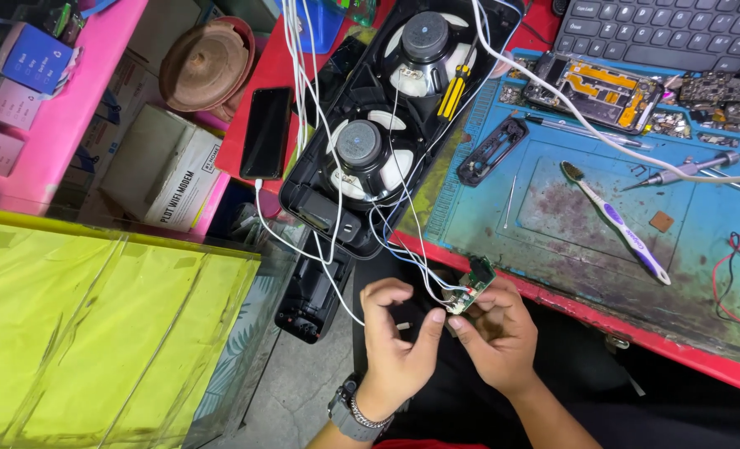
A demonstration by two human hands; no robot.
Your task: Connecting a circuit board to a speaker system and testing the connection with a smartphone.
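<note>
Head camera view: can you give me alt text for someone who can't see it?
Both hands, left and right, pinch a small green circuit board wired to an opened black speaker housing with two round drivers. A purple-and-white toothbrush lies on the stained blue work mat.

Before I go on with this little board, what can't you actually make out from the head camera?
- Circuit board: lower half covered by right hand; parts too small.
- Where the wires join it: hidden by fingertips of left hand.
- Keyboard: cut off by top edge.
- Black speaker case: its inside hidden behind the speakers.
</note>
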